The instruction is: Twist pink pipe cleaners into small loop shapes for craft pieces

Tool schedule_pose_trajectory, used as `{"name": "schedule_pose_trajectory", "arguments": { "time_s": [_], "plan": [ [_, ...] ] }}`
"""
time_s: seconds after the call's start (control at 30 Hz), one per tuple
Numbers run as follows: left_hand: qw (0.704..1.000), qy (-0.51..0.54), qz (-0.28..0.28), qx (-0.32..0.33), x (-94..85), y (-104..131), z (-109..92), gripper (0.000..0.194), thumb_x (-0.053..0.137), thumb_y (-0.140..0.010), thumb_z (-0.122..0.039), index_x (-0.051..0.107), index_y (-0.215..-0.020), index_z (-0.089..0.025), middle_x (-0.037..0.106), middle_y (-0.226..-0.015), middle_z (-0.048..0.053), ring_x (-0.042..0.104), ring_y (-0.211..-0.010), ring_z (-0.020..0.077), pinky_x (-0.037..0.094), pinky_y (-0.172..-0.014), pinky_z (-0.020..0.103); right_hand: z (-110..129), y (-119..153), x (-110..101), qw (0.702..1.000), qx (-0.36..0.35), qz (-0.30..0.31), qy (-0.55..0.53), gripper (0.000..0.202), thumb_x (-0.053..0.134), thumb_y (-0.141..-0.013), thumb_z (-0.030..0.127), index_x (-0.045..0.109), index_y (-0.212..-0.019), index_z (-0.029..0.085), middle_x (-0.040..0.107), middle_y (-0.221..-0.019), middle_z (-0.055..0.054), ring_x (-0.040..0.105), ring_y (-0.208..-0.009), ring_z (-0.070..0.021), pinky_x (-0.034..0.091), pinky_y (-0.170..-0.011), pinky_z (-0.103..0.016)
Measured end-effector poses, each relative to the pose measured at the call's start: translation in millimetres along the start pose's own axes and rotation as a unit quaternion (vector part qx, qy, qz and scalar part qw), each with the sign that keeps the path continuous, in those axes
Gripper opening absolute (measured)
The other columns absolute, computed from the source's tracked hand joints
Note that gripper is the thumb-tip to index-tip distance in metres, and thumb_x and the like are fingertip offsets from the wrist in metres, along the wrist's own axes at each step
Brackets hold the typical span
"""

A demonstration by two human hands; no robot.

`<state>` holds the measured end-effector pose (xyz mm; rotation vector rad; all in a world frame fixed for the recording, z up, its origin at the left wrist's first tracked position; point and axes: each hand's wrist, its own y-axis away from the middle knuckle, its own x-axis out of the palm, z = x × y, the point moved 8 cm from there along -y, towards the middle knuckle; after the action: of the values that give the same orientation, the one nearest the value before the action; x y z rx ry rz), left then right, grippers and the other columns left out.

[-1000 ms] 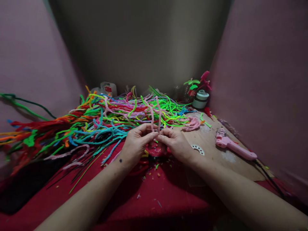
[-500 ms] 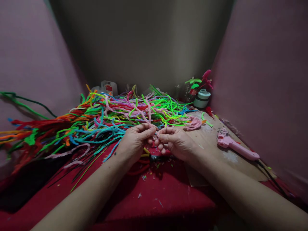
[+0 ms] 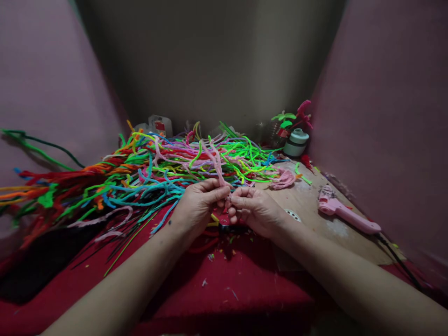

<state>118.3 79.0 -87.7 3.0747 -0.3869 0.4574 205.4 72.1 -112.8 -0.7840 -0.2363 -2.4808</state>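
Observation:
Pale pink pipe cleaners (image 3: 219,167) stand up from between my two hands, their free ends leaning toward the pile behind. My left hand (image 3: 206,198) pinches them between thumb and forefinger. Close against it, my right hand (image 3: 250,205) pinches the lower end of the same pink stems, fingers curled. The exact point where the fingertips meet is partly hidden. Just below the hands, partly covered, are yellow handles (image 3: 213,220) of some tool on the red cloth (image 3: 231,280).
A large heap of multicoloured pipe cleaners (image 3: 168,186) spreads behind and left. On the right, a pink glue gun (image 3: 346,217) with a cord lies on a cardboard sheet (image 3: 304,200), near a pink pipe-cleaner bundle (image 3: 283,179). A lidded jar (image 3: 296,142) and pipe-cleaner flowers (image 3: 304,114) stand behind.
The pink stems' free ends have drawn closer together between my hands. Both hands stay almost in place. A white round piece with holes now shows beside my right wrist. The view has shifted slightly.

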Motion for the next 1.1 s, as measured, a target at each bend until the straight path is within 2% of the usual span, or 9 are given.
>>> {"name": "schedule_pose_trajectory", "arguments": {
  "time_s": [0.13,0.23,0.33,0.47,0.7,0.8,0.9,1.0,1.1],
  "plan": [
    [0.998,-0.047,-0.031,0.035,-1.7,2,-6,0.016,0.072,-0.067,-0.027,0.064,-0.071,-0.013,0.056,-0.056,-0.003,0.05,-0.048,0.0066,0.04,-0.047,0.018,1,-1,-5,0.999,-0.017,-0.039,-0.002,0.026,0.078,-0.06,0.019,0.054,-0.068,0.014,0.061,-0.059,0.002,0.057,-0.048,-0.0086,0.05,-0.049,-0.023],
    [0.993,-0.082,-0.057,0.065,-1.7,6,-14,0.016,0.073,-0.066,-0.026,0.064,-0.068,-0.012,0.056,-0.058,-0.003,0.047,-0.049,0.0045,0.037,-0.048,0.016,1,0,-6,0.999,-0.021,-0.044,0.003,0.029,0.079,-0.059,0.018,0.055,-0.075,0.015,0.06,-0.059,0.003,0.057,-0.047,-0.0088,0.051,-0.05,-0.024],
    [0.989,-0.092,-0.091,0.07,-2.3,9,-19,0.016,0.073,-0.064,-0.025,0.064,-0.066,-0.012,0.055,-0.054,-0.003,0.044,-0.047,0.004,0.034,-0.046,0.016,1,1,-5,0.998,-0.023,-0.05,0.019,0.028,0.078,-0.061,0.022,0.058,-0.08,0.015,0.061,-0.063,0.003,0.058,-0.049,-0.0086,0.051,-0.05,-0.024],
    [0.983,-0.119,-0.126,0.065,-3.4,12,-22,0.017,0.073,-0.064,-0.024,0.061,-0.059,-0.012,0.051,-0.048,-0.004,0.041,-0.043,0.0041,0.029,-0.042,0.016,5,3,-4,0.996,-0.038,-0.068,0.042,0.025,0.077,-0.062,0.026,0.06,-0.075,0.015,0.061,-0.06,0.002,0.056,-0.047,-0.0076,0.049,-0.046,-0.021],
    [0.985,-0.105,-0.112,0.079,-1.5,12,-24,0.018,0.072,-0.063,-0.024,0.058,-0.056,-0.014,0.049,-0.048,-0.004,0.04,-0.044,0.0046,0.03,-0.044,0.017,4,5,-6,0.996,-0.017,-0.088,0.017,0.024,0.08,-0.055,0.021,0.061,-0.07,0.016,0.062,-0.057,0.003,0.056,-0.046,-0.0087,0.047,-0.046,-0.022],
    [0.986,-0.105,-0.11,0.068,-1.9,12,-22,0.022,0.072,-0.064,-0.025,0.055,-0.053,-0.013,0.046,-0.045,-0.005,0.037,-0.042,0.0037,0.028,-0.042,0.017,4,6,-3,0.998,-0.012,-0.064,0.02,0.022,0.079,-0.058,0.021,0.062,-0.071,0.015,0.064,-0.061,0.001,0.058,-0.049,-0.0087,0.048,-0.048,-0.022],
    [0.989,-0.081,-0.104,0.062,-2.9,12,-18,0.02,0.073,-0.063,-0.025,0.058,-0.058,-0.014,0.051,-0.051,-0.005,0.043,-0.046,0.0046,0.034,-0.046,0.016,3,5,3,1.0,0.0,-0.017,0.019,0.019,0.076,-0.064,0.023,0.064,-0.073,0.012,0.064,-0.064,-0.001,0.059,-0.052,-0.0084,0.049,-0.051,-0.021],
    [0.993,-0.069,-0.079,0.048,-0.3,10,-13,0.019,0.074,-0.063,-0.025,0.058,-0.058,-0.014,0.055,-0.055,-0.004,0.05,-0.051,0.007,0.04,-0.052,0.018,1,4,4,0.999,0.025,-0.002,0.027,0.021,0.076,-0.063,0.025,0.064,-0.069,0.009,0.064,-0.063,-0.003,0.057,-0.049,-0.0077,0.048,-0.046,-0.019],
    [0.994,-0.082,-0.068,0.037,1.2,9,-10,0.022,0.072,-0.065,-0.027,0.057,-0.058,-0.013,0.051,-0.051,-0.004,0.044,-0.047,0.0052,0.035,-0.047,0.017,-1,3,0,0.998,0.043,-0.027,0.034,0.024,0.078,-0.059,0.024,0.06,-0.065,0.01,0.063,-0.056,-0.001,0.055,-0.042,-0.008,0.044,-0.038,-0.018]
  ]
}}
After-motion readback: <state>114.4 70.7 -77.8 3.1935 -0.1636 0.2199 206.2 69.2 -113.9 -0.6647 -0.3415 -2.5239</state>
